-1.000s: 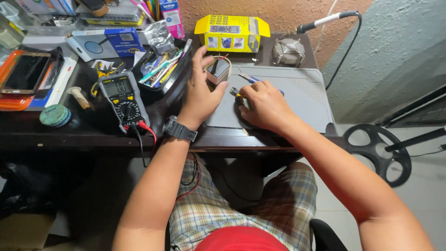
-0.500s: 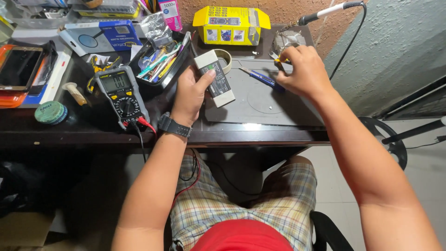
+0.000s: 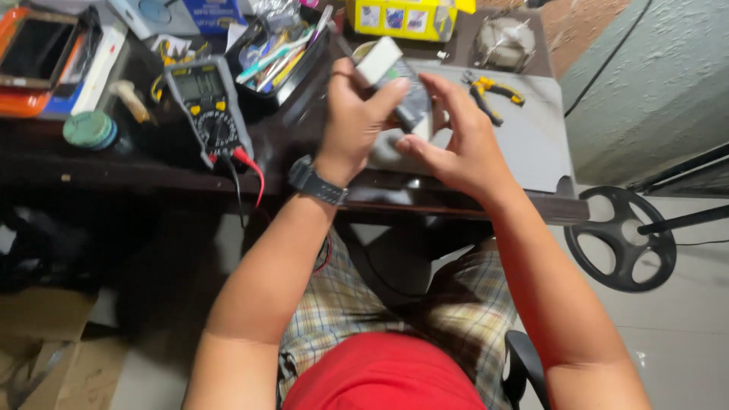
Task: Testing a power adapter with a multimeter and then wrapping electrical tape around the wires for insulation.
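Note:
My left hand (image 3: 357, 114) grips a small white and grey rectangular device (image 3: 395, 83) and holds it up above the grey work mat (image 3: 524, 144). A black watch (image 3: 315, 182) sits on that wrist. My right hand (image 3: 456, 137) is at the device's right side, fingers spread and touching its edge and underside. Both hands hover over the dark desk's front edge.
A black and yellow multimeter (image 3: 209, 110) with red and black leads lies left of my hands. Yellow-handled cutters (image 3: 490, 91) rest on the mat. A tray of tools (image 3: 277, 57), a yellow box (image 3: 406, 19), a green round tin (image 3: 89, 129) and an orange-cased phone (image 3: 34, 57) crowd the desk.
My left hand has lifted the device off the mat toward me. My right hand left the back of the mat and came to the device; cutters now lie there.

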